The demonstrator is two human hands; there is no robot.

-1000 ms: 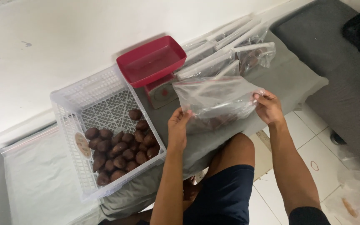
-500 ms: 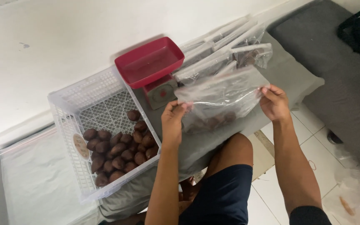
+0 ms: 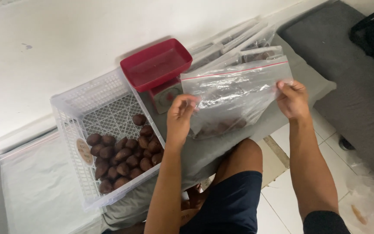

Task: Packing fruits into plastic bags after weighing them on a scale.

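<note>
- Head view, nearest you: your bent knee in dark shorts [image 3: 234,203] sits below both arms.
- Your left hand [image 3: 180,119] pinches the left edge of a clear zip bag [image 3: 234,95], fingers closed on the plastic.
- Your right hand [image 3: 293,99] grips the bag's right edge the same way; the bag hangs stretched between your hands, brown fruits low inside.
- Left of it, a white plastic basket [image 3: 72,104] holds brown fruits [image 3: 124,156] on a grey mat.
- Farther, a red-trayed scale [image 3: 156,65] stands beside more bags [image 3: 239,43] by the wall.
</note>
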